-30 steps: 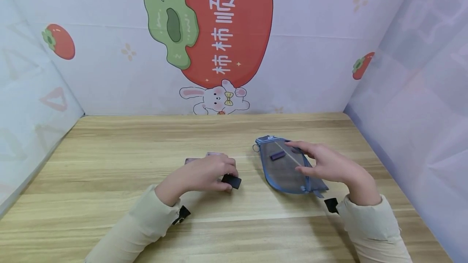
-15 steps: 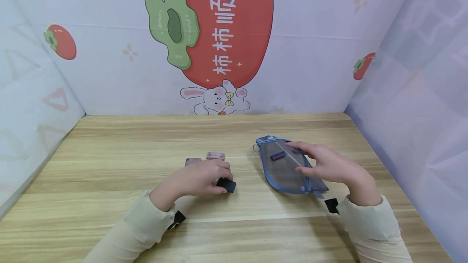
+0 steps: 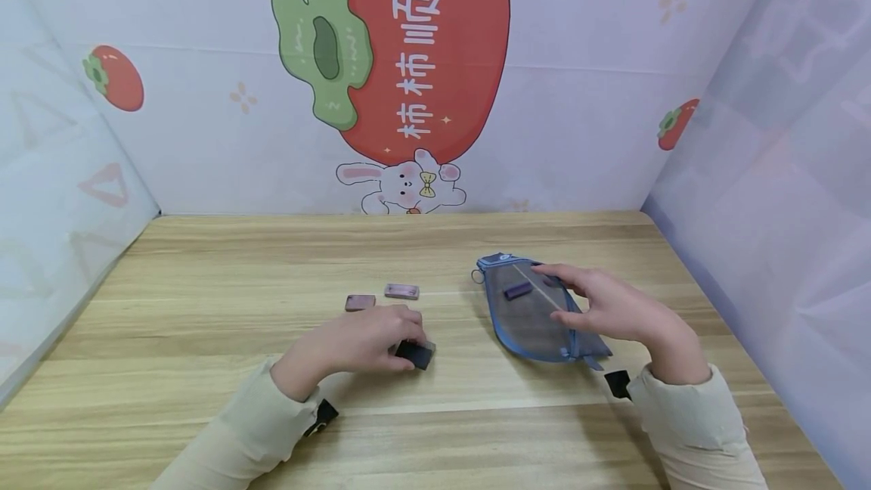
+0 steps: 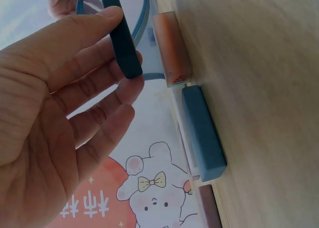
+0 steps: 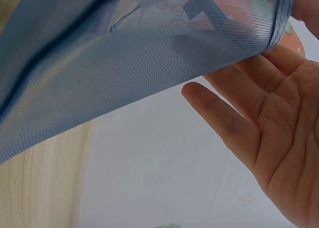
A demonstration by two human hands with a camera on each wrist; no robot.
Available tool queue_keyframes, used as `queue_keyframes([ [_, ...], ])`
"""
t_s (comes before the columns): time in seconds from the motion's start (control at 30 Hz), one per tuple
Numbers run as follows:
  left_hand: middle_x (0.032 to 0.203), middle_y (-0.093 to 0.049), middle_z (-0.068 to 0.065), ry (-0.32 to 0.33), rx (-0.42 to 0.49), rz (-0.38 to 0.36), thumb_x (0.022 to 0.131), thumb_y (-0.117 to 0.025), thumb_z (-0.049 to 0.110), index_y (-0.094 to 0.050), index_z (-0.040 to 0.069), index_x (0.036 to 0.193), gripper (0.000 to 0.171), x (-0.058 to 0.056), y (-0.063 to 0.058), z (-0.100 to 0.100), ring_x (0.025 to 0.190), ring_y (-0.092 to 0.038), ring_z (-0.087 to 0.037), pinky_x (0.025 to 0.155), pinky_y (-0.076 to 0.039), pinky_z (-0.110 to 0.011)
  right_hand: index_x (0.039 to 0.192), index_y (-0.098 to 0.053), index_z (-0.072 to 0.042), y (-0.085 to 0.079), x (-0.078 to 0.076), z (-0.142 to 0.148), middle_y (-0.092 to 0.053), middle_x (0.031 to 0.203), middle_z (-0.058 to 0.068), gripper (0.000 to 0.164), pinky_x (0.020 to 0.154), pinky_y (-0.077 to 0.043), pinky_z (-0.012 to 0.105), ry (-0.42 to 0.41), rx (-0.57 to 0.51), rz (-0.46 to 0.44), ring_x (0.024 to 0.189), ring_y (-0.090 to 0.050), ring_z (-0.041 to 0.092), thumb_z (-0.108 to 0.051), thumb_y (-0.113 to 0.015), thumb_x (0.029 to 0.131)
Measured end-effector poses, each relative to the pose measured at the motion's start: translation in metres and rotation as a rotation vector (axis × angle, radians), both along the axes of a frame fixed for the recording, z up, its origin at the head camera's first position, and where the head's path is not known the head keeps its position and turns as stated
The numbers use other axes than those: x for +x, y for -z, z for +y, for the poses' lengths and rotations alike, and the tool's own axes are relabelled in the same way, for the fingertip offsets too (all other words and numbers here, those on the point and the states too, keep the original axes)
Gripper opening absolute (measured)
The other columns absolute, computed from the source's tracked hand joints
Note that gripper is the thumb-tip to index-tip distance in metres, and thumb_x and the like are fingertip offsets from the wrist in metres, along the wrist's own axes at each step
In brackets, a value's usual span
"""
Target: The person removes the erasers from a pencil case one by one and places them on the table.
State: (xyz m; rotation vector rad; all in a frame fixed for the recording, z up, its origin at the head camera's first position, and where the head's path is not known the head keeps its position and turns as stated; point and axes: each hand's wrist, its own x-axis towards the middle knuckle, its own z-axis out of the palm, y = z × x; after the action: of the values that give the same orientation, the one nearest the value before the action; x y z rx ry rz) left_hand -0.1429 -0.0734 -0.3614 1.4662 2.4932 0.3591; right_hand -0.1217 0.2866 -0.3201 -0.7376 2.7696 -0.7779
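My left hand [image 3: 357, 339] pinches a small dark rectangular block [image 4: 122, 36] between thumb and fingertips, above the wooden table. Near it in the left wrist view lie another dark block [image 4: 204, 133] and an orange-brown block [image 4: 172, 49]. Beyond the hand, two mauve blocks [image 3: 360, 302] rest on the tabletop. To the right, a grey mesh pouch with blue trim [image 3: 524, 335] is gripped at its edge by my right hand [image 3: 602, 305], thumb and fingers spread. A purple piece [image 3: 519, 290] shows through the mesh. The right fingertips are partly hidden behind the pouch.
The wooden table [image 3: 204, 308] meets a printed back wall [image 3: 571, 134] and pale side walls. A metal ring [image 3: 477, 276] hangs from the pouch corner. Black wrist-worn pieces [image 3: 618, 383] stick out near both cuffs.
My left hand has moved slightly left and toward me with the dark block, uncovering both mauve blocks. The right hand and the pouch have stayed put.
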Motion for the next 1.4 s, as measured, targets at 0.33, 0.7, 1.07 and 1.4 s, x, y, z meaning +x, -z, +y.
queue_keyframes([
  [0.33,0.106,-0.067,0.005,0.038,-0.025,-0.048,0.088,-0.076,0.024,-0.073,0.014,0.116,0.029,0.004,0.003,0.003,0.093,-0.055,-0.003,0.087,-0.05,-0.019,0.148,-0.043,-0.004,0.001,-0.001,0.001,-0.054,0.143,0.02,0.064,0.103,-0.044,0.059,0.007,0.003,-0.006,0.133,-0.05,0.041,-0.012,-0.069,0.089],
  [0.7,0.101,-0.064,0.007,0.052,-0.051,-0.059,0.087,-0.077,0.024,-0.071,0.016,0.104,0.02,0.007,0.008,0.007,0.086,-0.051,-0.004,0.082,-0.047,-0.018,0.148,-0.043,-0.005,0.002,0.0,0.001,-0.054,0.143,0.02,0.064,0.103,-0.044,0.06,0.004,0.004,0.004,0.133,-0.051,0.041,-0.012,-0.07,0.089],
  [1.07,0.097,-0.063,0.01,0.084,-0.071,-0.02,0.085,-0.078,0.025,-0.071,0.016,0.096,0.015,0.008,0.011,0.009,0.084,-0.051,-0.002,0.081,-0.048,-0.017,0.148,-0.044,-0.006,0.0,0.001,0.001,-0.055,0.142,0.019,0.064,0.101,-0.045,0.059,0.002,0.006,0.011,0.131,-0.053,0.039,-0.016,-0.07,0.091],
  [1.4,0.098,-0.064,0.01,0.095,-0.094,-0.01,0.085,-0.079,0.026,-0.072,0.016,0.095,0.015,0.009,0.011,0.01,0.084,-0.051,-0.001,0.082,-0.049,-0.017,0.147,-0.045,-0.009,0.001,0.001,0.002,-0.057,0.14,0.018,0.064,0.092,-0.049,0.05,0.011,0.031,0.028,0.121,-0.058,0.032,-0.016,-0.071,0.09],
])
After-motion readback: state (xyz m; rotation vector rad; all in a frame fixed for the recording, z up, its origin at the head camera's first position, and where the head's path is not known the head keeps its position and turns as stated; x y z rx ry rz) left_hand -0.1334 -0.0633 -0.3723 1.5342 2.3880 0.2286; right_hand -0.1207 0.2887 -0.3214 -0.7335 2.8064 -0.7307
